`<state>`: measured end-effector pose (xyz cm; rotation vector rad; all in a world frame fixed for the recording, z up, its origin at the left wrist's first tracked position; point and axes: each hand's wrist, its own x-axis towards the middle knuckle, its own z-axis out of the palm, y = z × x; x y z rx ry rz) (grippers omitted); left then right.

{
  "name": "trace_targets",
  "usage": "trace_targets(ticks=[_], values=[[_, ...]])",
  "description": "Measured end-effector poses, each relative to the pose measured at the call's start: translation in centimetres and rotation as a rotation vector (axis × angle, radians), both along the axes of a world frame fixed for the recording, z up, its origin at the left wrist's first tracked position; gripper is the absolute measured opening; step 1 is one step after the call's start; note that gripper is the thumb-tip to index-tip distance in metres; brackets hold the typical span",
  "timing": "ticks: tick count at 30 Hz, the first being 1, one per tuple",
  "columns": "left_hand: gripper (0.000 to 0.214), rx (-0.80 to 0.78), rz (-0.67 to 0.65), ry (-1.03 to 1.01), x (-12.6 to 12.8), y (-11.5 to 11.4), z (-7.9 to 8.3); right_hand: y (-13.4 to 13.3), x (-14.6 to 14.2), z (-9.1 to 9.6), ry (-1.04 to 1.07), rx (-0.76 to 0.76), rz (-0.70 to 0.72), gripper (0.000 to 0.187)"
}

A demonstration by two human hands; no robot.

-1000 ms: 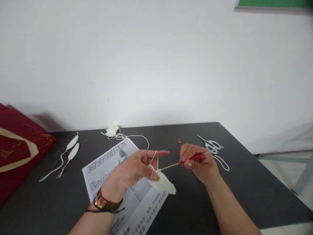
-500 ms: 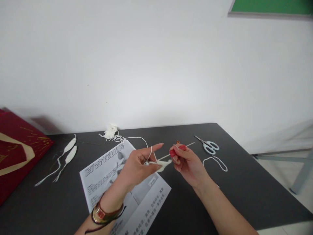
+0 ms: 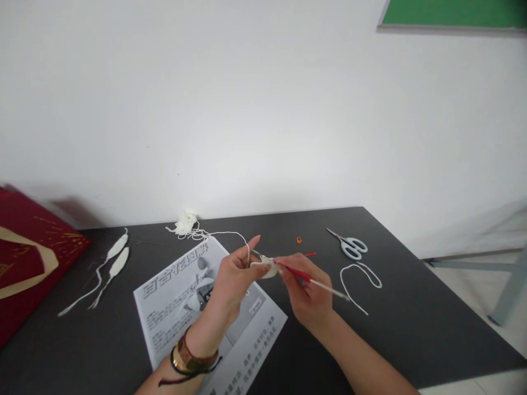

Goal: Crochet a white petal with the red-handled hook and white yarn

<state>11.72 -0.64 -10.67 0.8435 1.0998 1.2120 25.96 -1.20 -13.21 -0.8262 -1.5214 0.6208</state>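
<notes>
Crochet (image 3: 269, 270) is pinched by the left hand (image 3: 234, 278) above the table (image 3: 395, 312), near the sheet (image 3: 251, 340); the hook (image 3: 300, 273) is gripped by the right hand (image 3: 312, 296). 2 white pieces (image 3: 119, 262) are seen left, scissors (image 3: 351, 248) right.

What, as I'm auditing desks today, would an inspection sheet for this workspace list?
Surface: dark table, printed sheet on it.
Job's things: white yarn piece, slim red-handled tool, yarn heap near the wall.
Clutter: scissors, loose white cord, orange clip, two leaf-shaped white pieces.
Grip: left hand pinches the white yarn piece; right hand holds the slim red-handled tool.
Cables: nothing seen.
Surroundings: white wall, red bag, green board, grey metal frame.
</notes>
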Motion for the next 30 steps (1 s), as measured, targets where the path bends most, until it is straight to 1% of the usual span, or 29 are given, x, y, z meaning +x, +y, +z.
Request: trace_targets(ticks=[2, 3, 5, 6, 8, 12, 13, 15, 18, 23, 26, 30], values=[[0.072, -0.012, -0.01, -0.07, 0.0, -0.1, 0.1, 0.0, 0.2, -0.7, -0.19, 0.243, -0.002, 0.032], [0.072, -0.017, -0.029, -0.108, -0.1, -0.2, 0.1, 0.0, 0.4, -0.9, -0.256, 0.331, 0.009, 0.038], [0.067, -0.034, -0.074, -0.181, -0.4, -0.2, 0.3, 0.1, 0.6, -1.1, -0.309, 0.434, 0.027, 0.043], [0.064, -0.045, -0.095, -0.21, -0.6, -0.1, 0.4, 0.1, 0.7, -1.0, -0.293, 0.44, 0.035, 0.044], [0.057, -0.072, -0.143, -0.25, -1.1, 0.0, 0.6, 0.1, 0.7, -0.5, -0.183, 0.356, 0.058, 0.041], [0.053, -0.127, -0.264, -0.234, -2.2, 0.4, 1.1, 0.1, 0.6, 0.5, 0.159, -0.021, 0.169, 0.022], [0.053, -0.13, -0.286, -0.219, -2.5, 0.4, 1.3, 0.1, 0.6, 0.6, 0.226, -0.099, 0.203, 0.017], [0.054, -0.121, -0.309, -0.191, -2.9, 0.5, 1.5, 0.3, 0.8, 0.7, 0.318, -0.196, 0.255, 0.01], [0.055, -0.097, -0.327, -0.159, -3.2, 0.4, 1.8, 0.6, 1.4, 0.7, 0.378, -0.253, 0.292, 0.008], [0.052, -0.083, -0.396, -0.151, -3.7, 0.2, 1.8, 1.0, 2.2, 1.2, 0.421, -0.299, 0.356, 0.008], [0.052, -0.094, -0.457, -0.163, -3.8, 0.3, 1.6, 1.0, 2.3, 1.4, 0.422, -0.313, 0.392, 0.009], [0.055, -0.087, -0.533, -0.164, -4.0, 0.4, 1.3, 1.1, 2.5, 1.6, 0.449, -0.308, 0.455, 0.005]])
